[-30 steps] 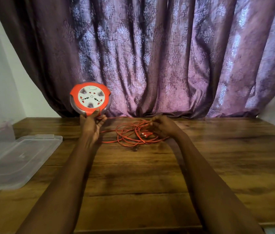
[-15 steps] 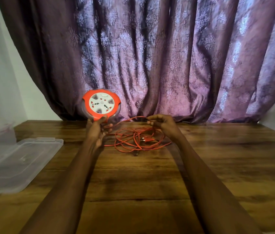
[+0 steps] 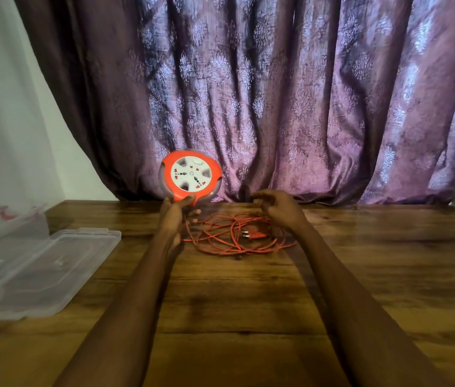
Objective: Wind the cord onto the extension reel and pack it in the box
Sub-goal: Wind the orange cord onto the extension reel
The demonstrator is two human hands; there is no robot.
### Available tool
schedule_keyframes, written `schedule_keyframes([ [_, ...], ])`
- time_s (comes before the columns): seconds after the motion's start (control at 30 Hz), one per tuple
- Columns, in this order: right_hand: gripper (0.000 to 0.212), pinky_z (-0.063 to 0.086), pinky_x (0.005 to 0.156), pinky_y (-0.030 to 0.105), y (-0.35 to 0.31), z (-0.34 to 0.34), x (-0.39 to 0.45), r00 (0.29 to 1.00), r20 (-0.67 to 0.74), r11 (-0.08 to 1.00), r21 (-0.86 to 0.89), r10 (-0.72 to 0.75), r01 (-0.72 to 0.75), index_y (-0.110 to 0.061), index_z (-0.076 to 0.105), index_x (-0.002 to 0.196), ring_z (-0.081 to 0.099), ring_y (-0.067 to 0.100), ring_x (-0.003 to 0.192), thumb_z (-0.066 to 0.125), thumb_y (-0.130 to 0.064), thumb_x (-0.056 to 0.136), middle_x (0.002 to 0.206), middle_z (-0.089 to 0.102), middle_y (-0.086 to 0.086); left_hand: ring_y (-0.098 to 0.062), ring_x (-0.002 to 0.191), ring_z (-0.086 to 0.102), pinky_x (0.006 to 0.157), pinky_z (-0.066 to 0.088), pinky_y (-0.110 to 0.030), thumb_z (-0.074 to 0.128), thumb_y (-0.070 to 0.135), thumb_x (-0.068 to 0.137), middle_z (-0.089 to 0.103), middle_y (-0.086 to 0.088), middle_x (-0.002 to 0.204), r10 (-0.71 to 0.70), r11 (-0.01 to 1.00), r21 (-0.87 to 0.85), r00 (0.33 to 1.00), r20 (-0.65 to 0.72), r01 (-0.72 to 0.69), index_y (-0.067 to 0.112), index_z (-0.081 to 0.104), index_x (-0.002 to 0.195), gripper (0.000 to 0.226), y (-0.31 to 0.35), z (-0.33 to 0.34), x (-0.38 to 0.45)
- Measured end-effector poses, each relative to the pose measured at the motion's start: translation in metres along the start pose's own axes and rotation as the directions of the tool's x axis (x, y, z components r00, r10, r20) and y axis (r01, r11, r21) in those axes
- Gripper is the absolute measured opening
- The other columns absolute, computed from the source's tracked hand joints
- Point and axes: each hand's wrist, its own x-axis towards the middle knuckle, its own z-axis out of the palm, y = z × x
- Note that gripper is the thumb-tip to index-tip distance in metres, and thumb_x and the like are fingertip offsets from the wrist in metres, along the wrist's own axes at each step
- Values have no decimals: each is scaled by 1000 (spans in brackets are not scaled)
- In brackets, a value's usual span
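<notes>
We see the round orange extension reel, its white socket face toward us, held upright above the far bench by our left hand grasping its lower edge. Our right hand hovers with curled fingers over the loose orange cord and its plug; whether it pinches a strand, we cannot tell. A clear box and its lid lie at left, and a purple curtain hangs behind.

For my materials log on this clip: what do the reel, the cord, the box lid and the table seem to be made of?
Reel: glossy orange and white moulded plastic, by its sheen. Cord: thin orange flexible sheath, probably PVC or rubber; it lies in loose loops. Box lid: clear, slightly frosted plastic; the table shows through. Table: wood-grain surface with a satin shine, solid wood or laminate, I cannot tell.
</notes>
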Motion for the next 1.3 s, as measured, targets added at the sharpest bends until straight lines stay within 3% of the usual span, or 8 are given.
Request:
schedule_keyframes([
  [0.23,41,46,91,36,-17,12,-3,848,-51,749,-500,-528,436,-27,62,134,57,25,108,50,-21,95,119,64,1,-21,76,68,70,59,-37,68,-1,85,74,-9,95,127,974,169,980,152,-153,6,60,125,41,-1,9,0],
  [0.47,53,46,79,40,-16,18,-4,829,86,586,-668,-553,460,-39,61,130,52,28,119,65,-24,79,136,56,2,-21,72,66,51,58,-25,65,-10,86,65,-18,104,118,932,305,961,251,-194,5,45,131,51,-1,20,-8],
  [0.67,62,41,84,43,-19,32,-1,835,73,493,-778,-545,390,-47,50,136,50,32,119,69,-31,79,133,56,8,-30,94,67,80,60,-51,72,-4,82,63,-19,120,125,915,343,955,268,-215,18,55,121,49,-1,13,1],
  [0.8,59,42,84,44,-26,44,-4,873,-56,551,-795,-485,255,-45,52,136,56,33,106,70,-37,80,118,65,9,-27,89,68,65,62,-33,75,-2,81,65,-19,113,145,905,351,949,278,-241,16,56,120,47,-6,19,0],
  [1.0,65,51,85,39,-48,44,-4,917,-294,949,-77,270,-304,-33,56,125,68,34,101,68,-67,71,108,73,10,-11,63,67,52,58,-28,73,-8,79,62,-5,99,242,867,370,931,274,-334,27,56,102,45,-22,35,-7],
  [1.1,45,49,44,24,-50,41,1,824,18,599,678,566,-426,-9,63,96,61,18,46,71,-52,83,75,76,13,-2,66,68,53,57,-27,78,-1,77,62,2,98,294,822,405,908,300,-400,25,56,107,45,-28,40,-9],
  [1.17,42,29,34,11,-45,39,3,795,111,431,791,596,-434,-9,60,85,40,9,27,69,-50,86,59,72,8,-6,73,67,59,59,-29,79,3,78,62,3,98,331,794,418,891,310,-441,21,56,111,44,-29,42,-8],
  [1.3,31,38,40,19,-33,33,5,876,9,593,732,483,-335,-15,63,78,48,14,40,67,-44,91,62,72,3,-8,80,65,70,59,-27,80,4,77,66,9,95,381,829,356,901,207,-432,23,59,111,44,-25,44,-6],
])
